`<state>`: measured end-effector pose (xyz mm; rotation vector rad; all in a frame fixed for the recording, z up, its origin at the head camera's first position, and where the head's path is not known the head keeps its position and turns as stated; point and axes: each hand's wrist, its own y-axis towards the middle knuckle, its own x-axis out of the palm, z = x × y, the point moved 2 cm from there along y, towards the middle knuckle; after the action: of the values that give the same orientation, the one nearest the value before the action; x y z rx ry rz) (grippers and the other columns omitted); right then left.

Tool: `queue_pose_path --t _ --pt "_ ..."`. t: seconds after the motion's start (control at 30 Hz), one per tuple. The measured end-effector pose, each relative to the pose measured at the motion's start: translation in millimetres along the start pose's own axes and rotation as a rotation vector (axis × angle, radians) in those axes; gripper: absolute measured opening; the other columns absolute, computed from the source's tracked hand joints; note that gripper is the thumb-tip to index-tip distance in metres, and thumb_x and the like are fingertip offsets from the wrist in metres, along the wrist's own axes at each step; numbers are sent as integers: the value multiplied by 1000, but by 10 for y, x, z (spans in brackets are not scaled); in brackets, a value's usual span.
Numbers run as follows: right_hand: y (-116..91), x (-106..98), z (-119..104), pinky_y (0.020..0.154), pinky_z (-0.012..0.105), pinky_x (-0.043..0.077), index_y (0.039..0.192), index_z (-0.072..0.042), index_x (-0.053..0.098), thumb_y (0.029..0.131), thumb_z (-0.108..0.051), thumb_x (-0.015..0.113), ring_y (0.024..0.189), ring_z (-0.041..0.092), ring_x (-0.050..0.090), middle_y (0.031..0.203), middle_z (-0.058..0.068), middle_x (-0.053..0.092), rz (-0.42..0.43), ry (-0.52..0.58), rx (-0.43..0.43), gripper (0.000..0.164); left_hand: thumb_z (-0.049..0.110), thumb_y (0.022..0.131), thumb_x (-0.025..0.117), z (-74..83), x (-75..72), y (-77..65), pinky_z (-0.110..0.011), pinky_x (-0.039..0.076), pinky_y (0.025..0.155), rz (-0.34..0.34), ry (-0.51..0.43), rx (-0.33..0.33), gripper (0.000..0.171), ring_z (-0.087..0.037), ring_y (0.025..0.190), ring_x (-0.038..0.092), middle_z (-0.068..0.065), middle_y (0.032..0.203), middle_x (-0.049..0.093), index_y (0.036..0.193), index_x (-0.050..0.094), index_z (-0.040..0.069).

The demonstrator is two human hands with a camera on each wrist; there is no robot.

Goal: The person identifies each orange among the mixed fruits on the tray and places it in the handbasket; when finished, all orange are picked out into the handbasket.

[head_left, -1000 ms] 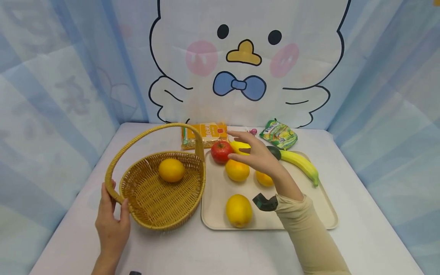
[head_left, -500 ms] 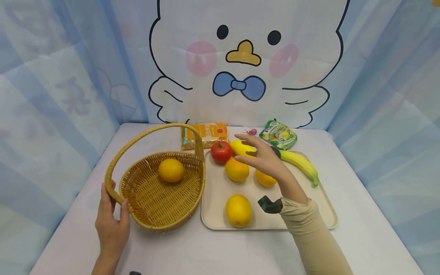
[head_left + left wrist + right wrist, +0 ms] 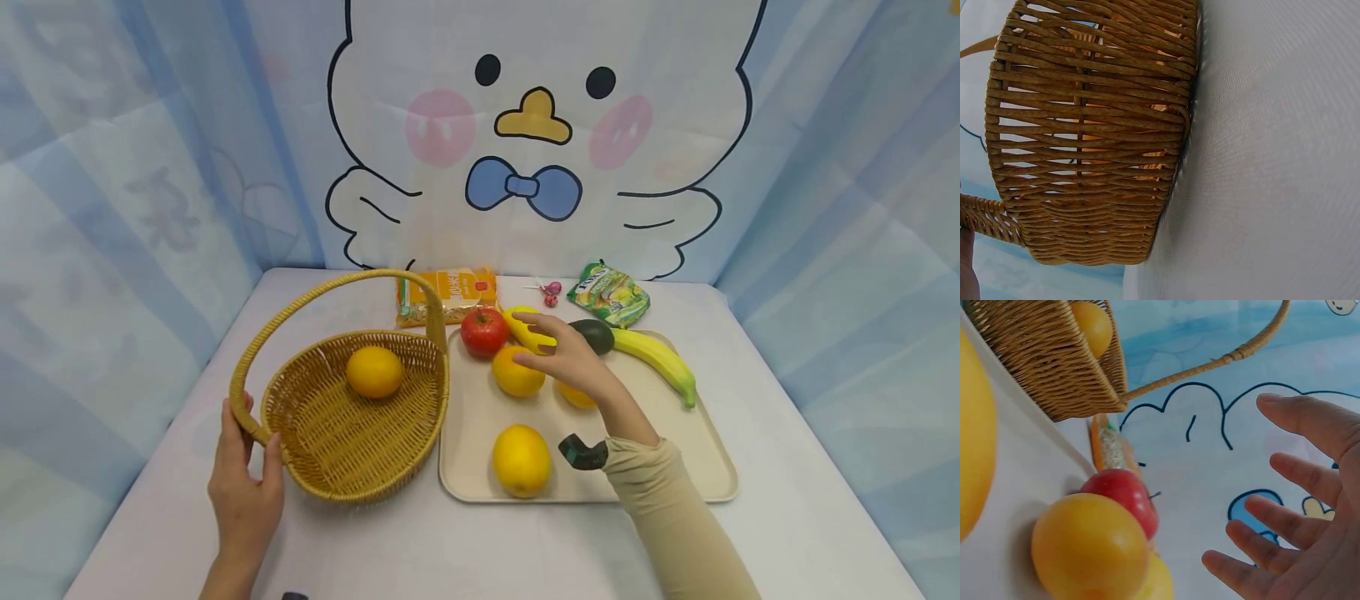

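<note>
Steadying the basket (image 3: 352, 450): the left hand (image 3: 246, 492) holds the near left foot of the handle (image 3: 437, 321) between thumb and fingers, while the right hand (image 3: 573, 362) hangs above the tray (image 3: 472, 433), its fingers spread and lightly bent, with nothing in its grasp. The basket stands upright on the counter (image 3: 420, 550), just left of the tray, with one fruit (image 3: 375, 372) lying in its far half. Among the fruit on the tray, the orange (image 3: 517, 372) lies close to the right fingertips in the head view, apart from them in the right wrist view; the apple (image 3: 483, 332) lies just beyond it. Should the orange be picked, a good grasp would come down from the right and meet it at its middle, since smooth round skin is likely to roll, and would leave the apple undisturbed. The lift would best clear the rim before any travel left, entering by the near right side, away from the handle's far foot. Lowering into the bare near half should spare the fruit inside a knock; a firm left hold would check any slide.
</note>
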<state>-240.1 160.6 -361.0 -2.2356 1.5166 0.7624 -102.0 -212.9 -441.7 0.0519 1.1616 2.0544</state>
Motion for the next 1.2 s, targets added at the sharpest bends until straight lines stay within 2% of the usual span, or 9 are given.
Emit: queue_pose_path --t 0.2,0.47,0.7,0.97,1.2 --pt "43 84 154 113 54 34 141 -19 44 85 -25 70 137 31 35 149 7 39 8 25 35 62 -15 81 61 -5 6 -2 0 30 102 -1 8 -10 76 3 135 36 -23 139 47 147 28 2" --pt "101 196 344 115 57 29 140 -15 45 83 -25 71 139 36 30 149 8 39 18 54 61 63 -17 80 61 -4 14 -1 0 30 102 -1 15 -28 77 4 134 35 -22 140 47 147 29 2" --pt "145 278 473 116 56 27 138 -11 47 82 -20 73 138 34 33 146 7 43 31 71 41 62 -17 79 61 -7 13 -2 1 30 102 1 21 -21 77 5 134 35 -23 139 48 146 29 1" --pt "171 329 591 117 52 27 136 -14 49 80 -22 74 134 28 39 142 5 48 30 27 29 61 -15 80 62 7 5 -2 1 30 102 -9 25 -39 78 5 134 35 -20 141 47 147 28 4" --pt "206 362 667 119 53 23 138 -15 47 80 -21 74 137 29 35 145 7 44 -8 4 33 64 -16 80 61 12 4 4 0 31 102 -3 20 -25 77 4 134 36 -21 140 48 147 29 2"
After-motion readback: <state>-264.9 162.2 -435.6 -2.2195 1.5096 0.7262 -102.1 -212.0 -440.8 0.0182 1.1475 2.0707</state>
